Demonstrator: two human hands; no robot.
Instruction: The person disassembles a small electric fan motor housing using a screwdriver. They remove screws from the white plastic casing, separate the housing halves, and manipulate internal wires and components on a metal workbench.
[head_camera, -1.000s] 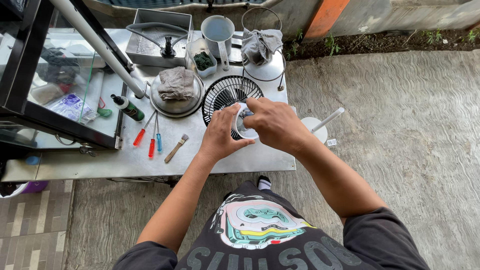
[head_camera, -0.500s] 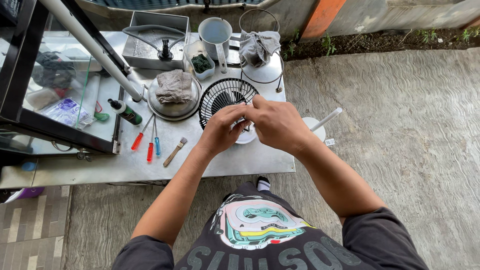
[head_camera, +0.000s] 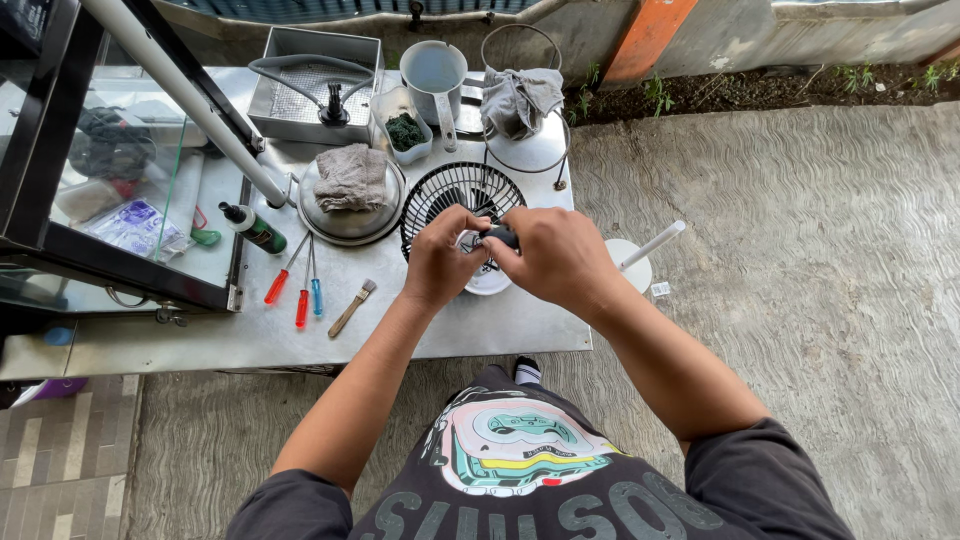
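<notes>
A person stands at a metal surface outdoors, seen from above, both bare forearms reaching forward. The left hand and the right hand meet over the near edge of a black wire fan guard that lies flat on the surface. The fingers of both hands are curled narrow around a small dark part held between them; the right fingers wrap over its right end, the left fingertips pinch its left end. Below the hands a round white piece shows, partly hidden. To the right, off the surface edge, sits a white disc with a white rod leaning out of it. Left of the hands lie a small brush, a blue screwdriver and two red screwdrivers, then a green bottle with a black cap. Farther back, a round metal pan holds a crumpled grey rag. Behind it a small clear tub holds dark green material, a grey jug stands with nothing visible inside, and a rectangular metal tray holds a hose and a black fitting. A second rag is draped over a wire ring at the far right.
</notes>
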